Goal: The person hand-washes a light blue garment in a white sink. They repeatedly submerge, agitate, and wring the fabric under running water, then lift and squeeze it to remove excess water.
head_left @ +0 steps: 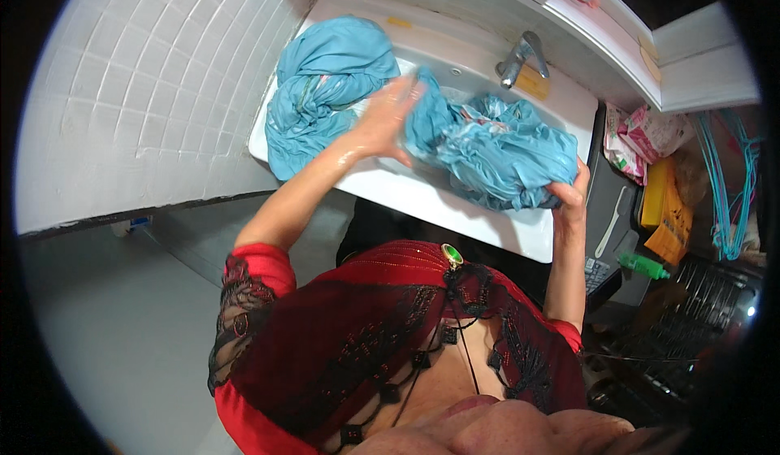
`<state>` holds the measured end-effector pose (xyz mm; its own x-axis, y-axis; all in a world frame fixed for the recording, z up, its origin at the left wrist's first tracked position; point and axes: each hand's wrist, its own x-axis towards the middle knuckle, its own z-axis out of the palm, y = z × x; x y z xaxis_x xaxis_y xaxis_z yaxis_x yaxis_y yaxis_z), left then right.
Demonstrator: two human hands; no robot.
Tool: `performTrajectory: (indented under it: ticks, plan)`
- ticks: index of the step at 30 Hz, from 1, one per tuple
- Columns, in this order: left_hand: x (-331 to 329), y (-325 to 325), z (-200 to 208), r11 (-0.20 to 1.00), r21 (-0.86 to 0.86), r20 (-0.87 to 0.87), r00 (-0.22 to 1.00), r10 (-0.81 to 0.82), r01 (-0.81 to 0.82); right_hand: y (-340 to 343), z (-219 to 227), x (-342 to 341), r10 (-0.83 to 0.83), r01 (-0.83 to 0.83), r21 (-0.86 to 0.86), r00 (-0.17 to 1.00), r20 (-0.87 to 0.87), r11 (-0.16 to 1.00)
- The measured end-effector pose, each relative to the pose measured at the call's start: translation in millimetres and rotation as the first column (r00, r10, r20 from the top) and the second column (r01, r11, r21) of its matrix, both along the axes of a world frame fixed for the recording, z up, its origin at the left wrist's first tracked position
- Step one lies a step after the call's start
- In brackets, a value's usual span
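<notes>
A large wet-looking blue cloth with a patterned patch lies bunched in two heaps at the white sink [520,231]. Its left heap [337,53] rests on the sink's left side, and the right heap [508,158] fills the basin's right part. Between them is my left hand [392,118], wet and a little blurred, fingers apart, beside the edge of the right heap. My right hand [570,191] curls round the right end of that heap, thumb on top and some fingers hidden behind the fabric. Whether the two heaps are one piece I cannot tell.
A chrome tap [520,58] stands at the sink's back edge. White tiles [154,89] wall the left side. To the right are a dark counter with a white-handled brush [611,221], a green bottle [643,265], orange packets [668,219], hanging blue cords [719,187] and a white cabinet [707,57].
</notes>
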<state>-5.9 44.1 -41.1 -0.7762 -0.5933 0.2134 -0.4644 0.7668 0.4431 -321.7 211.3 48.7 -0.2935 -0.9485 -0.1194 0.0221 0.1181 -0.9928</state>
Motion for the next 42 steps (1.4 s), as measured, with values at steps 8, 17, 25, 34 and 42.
performTrajectory:
  ticks: [8, 17, 25, 34, 42]
  plan:
    - [-128.4, 24.0, -52.0, 0.75, 0.445, -0.268, 0.872, -0.41, 0.49, -2.4, 46.9, 13.9, 0.085, -0.09, -0.058, 0.992, -0.094, 0.994]
    - [-36.0, 51.9, -113.2, -0.147, 0.973, 0.003, 0.624, 0.781, 0.178, -168.1, -83.4, 43.5, 0.315, -0.257, 0.201, 0.88, -0.356, 0.945]
    - [-25.1, 28.5, -111.9, 0.325, 0.773, 0.308, 0.771, 0.558, -0.545, -235.8, -231.2, 99.7, 0.151, 0.065, 0.33, 0.795, -0.587, 0.942]
    - [-36.7, 19.0, -125.0, 0.453, 0.789, 0.303, 0.904, 0.302, -0.415, -255.4, -293.7, 85.4, 0.493, -0.139, 0.528, 0.61, -0.621, 0.838]
    - [-40.7, 19.1, -149.9, 0.14, 0.945, 0.101, 0.67, 0.736, -0.295, -194.0, -254.3, 46.8, 0.118, -0.07, 0.258, 0.977, -0.176, 0.963]
